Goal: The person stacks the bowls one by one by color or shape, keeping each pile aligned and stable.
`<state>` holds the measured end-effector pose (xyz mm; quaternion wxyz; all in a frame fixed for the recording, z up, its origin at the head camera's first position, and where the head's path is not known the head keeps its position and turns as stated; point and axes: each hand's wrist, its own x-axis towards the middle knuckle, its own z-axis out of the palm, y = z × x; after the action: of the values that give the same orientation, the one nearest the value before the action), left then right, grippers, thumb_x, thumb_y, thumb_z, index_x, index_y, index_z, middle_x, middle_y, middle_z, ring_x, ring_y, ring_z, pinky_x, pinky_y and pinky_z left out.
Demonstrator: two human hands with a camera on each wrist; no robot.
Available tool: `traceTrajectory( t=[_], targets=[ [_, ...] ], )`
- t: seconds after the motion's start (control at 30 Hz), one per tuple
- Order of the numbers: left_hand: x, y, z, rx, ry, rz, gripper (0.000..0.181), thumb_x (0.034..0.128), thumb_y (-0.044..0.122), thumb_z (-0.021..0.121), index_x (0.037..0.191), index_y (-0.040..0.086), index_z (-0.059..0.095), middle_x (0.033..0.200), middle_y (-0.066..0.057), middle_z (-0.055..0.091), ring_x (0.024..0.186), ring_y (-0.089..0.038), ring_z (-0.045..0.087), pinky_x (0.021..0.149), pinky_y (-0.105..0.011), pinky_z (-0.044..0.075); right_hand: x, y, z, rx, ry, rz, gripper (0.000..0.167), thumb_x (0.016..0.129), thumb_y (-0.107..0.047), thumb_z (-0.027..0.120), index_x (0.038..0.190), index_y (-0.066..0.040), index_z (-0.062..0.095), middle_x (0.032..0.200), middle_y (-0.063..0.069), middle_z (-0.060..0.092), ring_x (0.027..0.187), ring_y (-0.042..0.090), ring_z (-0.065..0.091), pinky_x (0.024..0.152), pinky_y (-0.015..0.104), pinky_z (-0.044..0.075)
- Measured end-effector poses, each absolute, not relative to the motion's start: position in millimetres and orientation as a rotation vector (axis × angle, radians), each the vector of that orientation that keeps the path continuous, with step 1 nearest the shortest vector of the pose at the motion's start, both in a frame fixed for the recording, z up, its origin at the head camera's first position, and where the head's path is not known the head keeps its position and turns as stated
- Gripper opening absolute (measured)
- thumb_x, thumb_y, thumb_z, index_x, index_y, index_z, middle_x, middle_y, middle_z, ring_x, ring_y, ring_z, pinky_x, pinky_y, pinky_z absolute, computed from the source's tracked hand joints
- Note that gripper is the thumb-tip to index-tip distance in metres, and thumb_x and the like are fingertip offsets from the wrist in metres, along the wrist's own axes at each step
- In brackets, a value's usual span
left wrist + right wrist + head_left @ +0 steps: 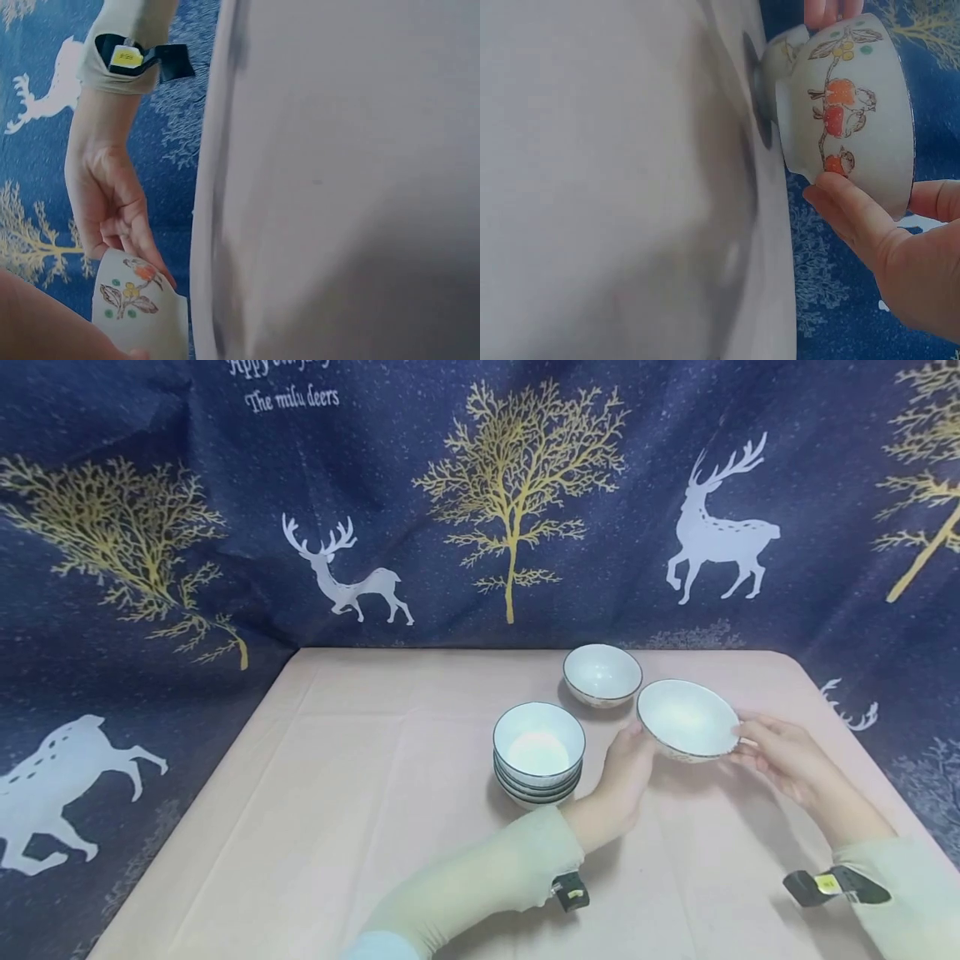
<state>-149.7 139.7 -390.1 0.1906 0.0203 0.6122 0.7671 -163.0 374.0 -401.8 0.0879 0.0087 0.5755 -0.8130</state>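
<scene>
A white bowl with a dark rim is held above the table between both hands, tilted a little. On its right side my right hand grips it, thumb at the rim and fingers underneath. My left hand holds the opposite side, its fingers partly hidden in the head view. Painted red and orange birds show on the bowl's outer wall in the right wrist view. Just left of the left hand stands a stack of several matching bowls. A single bowl sits upright behind the held one.
A pale pink cloth covers the table. Behind it hangs a dark blue curtain printed with deer and golden trees. Black devices are strapped at both wrists, such as the strap on the right sleeve.
</scene>
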Motion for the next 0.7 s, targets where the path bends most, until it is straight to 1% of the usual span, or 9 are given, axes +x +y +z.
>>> traceTrajectory(
  t=[0.13, 0.2, 0.23, 0.3, 0.33, 0.4, 0.47, 0.57, 0.7],
  targets=[
    [-142.0, 130.4, -393.1, 0.07, 1.733, 2.091, 0.058, 0.0921, 0.028, 0.053, 0.146, 0.014, 0.033, 0.145, 0.002, 0.038, 0.138, -0.02, 0.032, 0.117, -0.05, 0.024, -156.8, 369.0, -407.0, 0.074, 1.746, -2.38, 0.038, 0.095, 0.009, 0.044, 0.094, -0.02, 0.069, 0.094, -0.001, 0.068, 0.084, 0.015, 0.07, 0.077, 0.027, 0.06],
    [-139.1, 126.8, -394.8, 0.075, 1.726, 2.074, 0.06, 0.092, 0.027, 0.053, 0.146, 0.014, 0.032, 0.146, 0.002, 0.035, 0.14, -0.021, 0.029, 0.117, -0.052, 0.022, -154.1, 366.3, -409.8, 0.104, 1.793, -2.34, 0.034, 0.095, 0.007, 0.046, 0.096, -0.02, 0.066, 0.094, -0.003, 0.068, 0.084, 0.014, 0.07, 0.078, 0.028, 0.059],
    [-137.8, 125.4, -395.6, 0.075, 1.732, 2.064, 0.06, 0.0915, 0.028, 0.054, 0.146, 0.015, 0.032, 0.146, 0.003, 0.035, 0.14, -0.021, 0.029, 0.117, -0.052, 0.021, -152.7, 365.0, -411.3, 0.119, 1.82, -2.318, 0.031, 0.095, 0.006, 0.047, 0.099, -0.019, 0.065, 0.094, -0.004, 0.067, 0.084, 0.013, 0.07, 0.078, 0.028, 0.059],
    [-135.4, 122.8, -397.9, 0.087, 1.728, 2.052, 0.061, 0.0911, 0.028, 0.055, 0.147, 0.017, 0.032, 0.147, 0.003, 0.035, 0.14, -0.021, 0.028, 0.117, -0.054, 0.02, -149.9, 362.1, -414.1, 0.144, 1.891, -2.259, 0.026, 0.095, 0.004, 0.049, 0.116, -0.007, 0.059, 0.094, -0.006, 0.067, 0.085, 0.011, 0.069, 0.079, 0.027, 0.059],
    [-134.2, 121.7, -398.8, 0.088, 1.735, 2.043, 0.061, 0.0909, 0.029, 0.055, 0.147, 0.017, 0.032, 0.147, 0.004, 0.035, 0.14, -0.02, 0.028, 0.117, -0.055, 0.019, -148.4, 360.6, -415.4, 0.155, 1.932, -2.223, 0.03, 0.096, 0.002, 0.05, 0.125, 0.0, 0.053, 0.093, -0.008, 0.067, 0.085, 0.01, 0.069, 0.079, 0.026, 0.059],
    [-131.8, 119.4, -400.2, 0.078, 1.754, 2.031, 0.062, 0.0901, 0.027, 0.056, 0.147, 0.017, 0.033, 0.147, 0.003, 0.036, 0.139, -0.021, 0.03, 0.116, -0.057, 0.02, -145.5, 357.4, -417.9, 0.156, 1.985, -2.176, 0.046, 0.096, 0.0, 0.05, 0.138, 0.013, 0.034, 0.093, -0.009, 0.066, 0.085, 0.008, 0.069, 0.08, 0.026, 0.059],
    [-129.3, 116.9, -400.9, 0.049, 1.77, 2.016, 0.063, 0.089, 0.026, 0.057, 0.146, 0.017, 0.034, 0.146, 0.002, 0.038, 0.138, -0.022, 0.032, 0.115, -0.059, 0.022, -142.8, 353.9, -419.9, 0.155, 2.01, -2.157, 0.061, 0.097, 0.0, 0.049, 0.141, 0.022, 0.014, 0.093, -0.01, 0.066, 0.086, 0.008, 0.068, 0.08, 0.026, 0.058],
    [-126.0, 112.4, -400.9, 0.006, 1.795, 1.983, 0.061, 0.0885, 0.024, 0.058, 0.145, 0.014, 0.036, 0.144, -0.001, 0.04, 0.136, -0.026, 0.034, 0.112, -0.061, 0.025, -138.6, 349.5, -422.4, 0.147, 2.018, -2.152, 0.063, 0.096, 0.001, 0.048, 0.14, 0.023, 0.009, 0.094, -0.009, 0.065, 0.086, 0.008, 0.069, 0.08, 0.027, 0.059],
    [-123.5, 106.3, -402.4, 0.012, 1.785, 1.948, 0.059, 0.0893, 0.022, 0.057, 0.144, 0.012, 0.036, 0.142, -0.002, 0.04, 0.135, -0.027, 0.035, 0.112, -0.061, 0.026, -132.2, 345.7, -424.5, 0.142, 2.061, -2.113, 0.066, 0.097, 0.0, 0.049, 0.141, 0.022, 0.006, 0.095, -0.01, 0.063, 0.086, 0.007, 0.068, 0.08, 0.027, 0.059]
  ],
)
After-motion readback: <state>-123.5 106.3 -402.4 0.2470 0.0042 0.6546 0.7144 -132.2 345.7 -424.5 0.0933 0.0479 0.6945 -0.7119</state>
